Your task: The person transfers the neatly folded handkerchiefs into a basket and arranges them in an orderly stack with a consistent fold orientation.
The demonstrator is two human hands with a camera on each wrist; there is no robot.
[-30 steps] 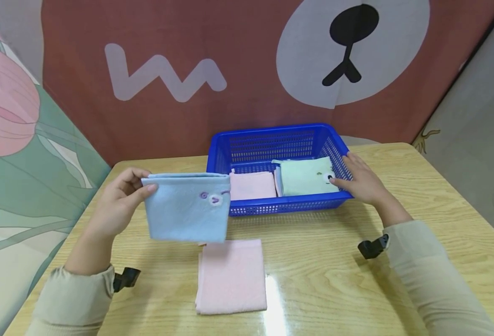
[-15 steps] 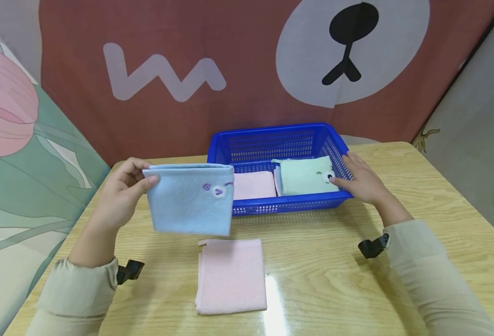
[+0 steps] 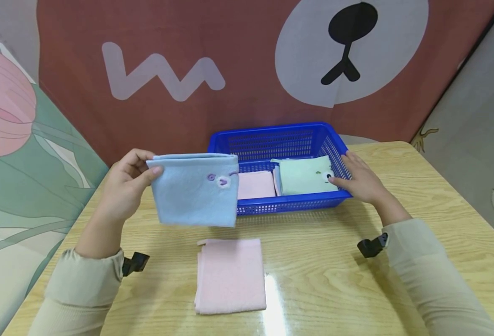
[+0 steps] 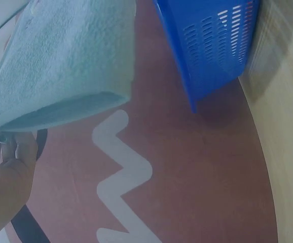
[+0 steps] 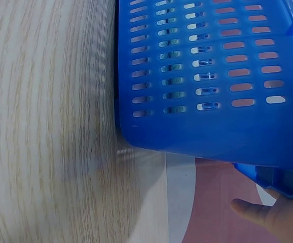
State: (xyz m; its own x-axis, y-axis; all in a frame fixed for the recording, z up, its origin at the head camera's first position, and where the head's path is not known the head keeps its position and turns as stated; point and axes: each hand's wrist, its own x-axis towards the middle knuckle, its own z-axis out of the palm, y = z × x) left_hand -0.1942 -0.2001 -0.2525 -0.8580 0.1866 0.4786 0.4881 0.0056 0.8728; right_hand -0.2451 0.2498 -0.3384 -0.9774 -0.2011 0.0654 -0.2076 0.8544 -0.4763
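My left hand (image 3: 123, 189) pinches a folded light-blue towel (image 3: 194, 196) by its upper left corner, thumb in front. The towel hangs above the table and overlaps the left end of the blue plastic basket (image 3: 297, 200) in the head view. Purple and white face embroidery shows on it; in the left wrist view the towel's (image 4: 70, 61) fold gapes slightly. At the basket's right end, my right hand (image 3: 364, 179) holds the rim, thumb over the inside and fingers along the outer side. Inside the basket lie a folded pink towel (image 3: 255, 185) and a folded green towel (image 3: 303, 177) with a stitched face.
Another folded pink towel (image 3: 231, 277) lies on the wooden table (image 3: 327, 275) in front of the basket. Between the two towels in the basket shows a thin blue edge (image 3: 277, 181). A printed cloth backdrop (image 3: 167, 121) stands right behind the table.
My left hand has risen and moved a little to the right and away from me, carrying the light-blue towel toward the basket. The right hand and the basket have stayed put.
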